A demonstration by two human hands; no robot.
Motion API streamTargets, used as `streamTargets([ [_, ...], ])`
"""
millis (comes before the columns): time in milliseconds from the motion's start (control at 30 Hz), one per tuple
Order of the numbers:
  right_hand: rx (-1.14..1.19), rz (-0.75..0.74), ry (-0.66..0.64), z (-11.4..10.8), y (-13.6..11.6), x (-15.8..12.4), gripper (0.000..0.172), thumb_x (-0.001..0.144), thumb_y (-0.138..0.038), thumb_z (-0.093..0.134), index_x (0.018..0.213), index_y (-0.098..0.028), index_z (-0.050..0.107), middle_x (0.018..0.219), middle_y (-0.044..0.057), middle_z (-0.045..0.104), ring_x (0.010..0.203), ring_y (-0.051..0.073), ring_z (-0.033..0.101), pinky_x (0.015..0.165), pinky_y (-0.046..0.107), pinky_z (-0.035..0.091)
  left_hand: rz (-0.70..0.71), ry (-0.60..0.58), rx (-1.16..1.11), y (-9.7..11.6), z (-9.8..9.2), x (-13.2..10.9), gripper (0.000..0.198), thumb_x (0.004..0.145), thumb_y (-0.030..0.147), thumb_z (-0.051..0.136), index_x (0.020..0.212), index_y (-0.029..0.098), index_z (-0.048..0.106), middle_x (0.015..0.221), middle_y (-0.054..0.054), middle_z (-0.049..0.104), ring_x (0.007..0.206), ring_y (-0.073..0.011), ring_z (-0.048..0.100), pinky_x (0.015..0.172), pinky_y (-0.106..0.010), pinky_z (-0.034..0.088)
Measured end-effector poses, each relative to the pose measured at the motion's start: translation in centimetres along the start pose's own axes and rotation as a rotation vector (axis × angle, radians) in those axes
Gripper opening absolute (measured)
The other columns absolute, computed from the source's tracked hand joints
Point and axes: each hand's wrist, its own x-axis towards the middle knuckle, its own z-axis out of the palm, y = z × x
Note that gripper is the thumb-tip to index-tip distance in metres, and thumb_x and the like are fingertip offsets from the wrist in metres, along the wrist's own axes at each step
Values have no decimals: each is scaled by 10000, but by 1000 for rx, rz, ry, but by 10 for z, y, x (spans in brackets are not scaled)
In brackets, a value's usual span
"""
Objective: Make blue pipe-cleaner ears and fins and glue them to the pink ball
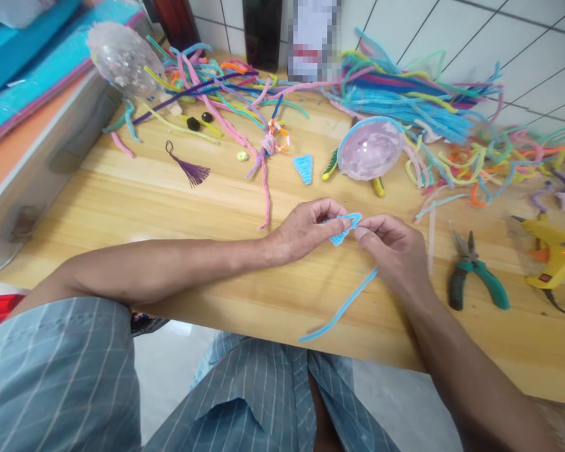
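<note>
Between thumb and fingers, my left hand [306,227] pinches a small folded piece of blue pipe cleaner [339,237], ridged in rows. My right hand [395,246] is closed at the piece's upper right end, its thumb and fingertips pinching the blue strand there. A loose tail of blue pipe cleaner [341,312] hangs out below my right hand toward the table's front edge. Just beyond my hands lies a similar blue ridged triangle [303,169], flat on the wood.
Green-handled pliers [475,270] and a yellow glue gun [553,248] lie to the right. A clear dome [371,149] with a blue rim rests behind my hands. Colourful pipe cleaners [405,107] pile along the tiled wall. At left are a purple tassel [191,169] and a plastic bin [61,144].
</note>
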Motion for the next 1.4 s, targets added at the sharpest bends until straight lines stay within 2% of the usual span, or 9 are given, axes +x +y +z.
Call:
streamTargets([
  [133, -30, 2, 20, 0, 0, 0, 106, 837, -330, 790, 764, -264, 751, 680, -23, 702, 614, 149, 576, 628, 316, 483, -40, -16, -29, -1, 0, 0, 547, 783, 618, 934, 930, 140, 714, 796, 7, 684, 731, -106, 600, 712, -259, 484],
  [300, -41, -11, 28, 0, 1, -1, 126, 846, -346, 813, 768, -266, 754, 681, -23, 713, 616, 152, 595, 635, 318, 501, -62, -20, -10, -1, 0, -1, 526, 760, 581, 955, 914, 132, 729, 763, 5, 683, 717, -108, 598, 692, -258, 469],
  [467, -34, -19, 1, 1, -1, -2, 109, 853, -347, 819, 788, -274, 771, 715, -17, 737, 656, 165, 644, 656, 317, 531, -20, 1, 75, 0, 0, -2, 346, 837, 443, 891, 876, 143, 721, 731, 15, 671, 700, -98, 565, 669, -243, 442],
  [700, -14, 1, -30, 0, 2, -4, 88, 876, -361, 834, 860, -282, 801, 763, -9, 768, 677, 171, 666, 658, 321, 548, 75, 30, 153, 0, 0, -2, 146, 846, 274, 792, 841, 154, 711, 708, 36, 646, 674, -87, 527, 669, -236, 440],
  [833, 8, 7, -34, 0, 2, -6, 54, 867, -338, 841, 894, -296, 822, 787, -9, 785, 687, 172, 674, 662, 326, 558, 102, 35, 198, 1, -1, -3, 166, 879, 310, 777, 852, 154, 729, 743, 19, 667, 699, -99, 543, 684, -243, 449],
  [1033, 10, -22, 8, 4, -7, -14, 80, 853, -328, 838, 929, -302, 833, 778, -14, 781, 696, 176, 690, 691, 340, 580, 181, 74, 309, 2, -2, -3, 315, 943, 469, 755, 887, 158, 756, 829, -25, 734, 757, -127, 582, 719, -262, 467],
  [1167, -4, -41, 20, 7, -10, -18, 103, 865, -343, 835, 959, -300, 836, 835, -2, 808, 729, 185, 711, 720, 356, 602, 247, 99, 416, 3, -3, -3, 262, 967, 418, 723, 899, 167, 757, 861, -35, 751, 771, -129, 598, 747, -261, 475],
  [1267, 10, -33, 16, 8, -11, -18, 117, 862, -345, 838, 969, -298, 837, 840, -2, 809, 723, 180, 712, 704, 350, 605, 252, 83, 384, 2, -4, -2, 255, 979, 402, 708, 907, 162, 753, 847, -25, 729, 772, -124, 589, 738, -255, 468],
  [1400, 18, -13, 29, 6, -13, -15, 117, 868, -354, 841, 968, -292, 840, 777, -5, 782, 674, 171, 693, 638, 325, 576, 190, 38, 259, 0, -4, -1, 367, 973, 513, 751, 934, 148, 742, 867, -28, 716, 798, -126, 585, 759, -260, 476],
])
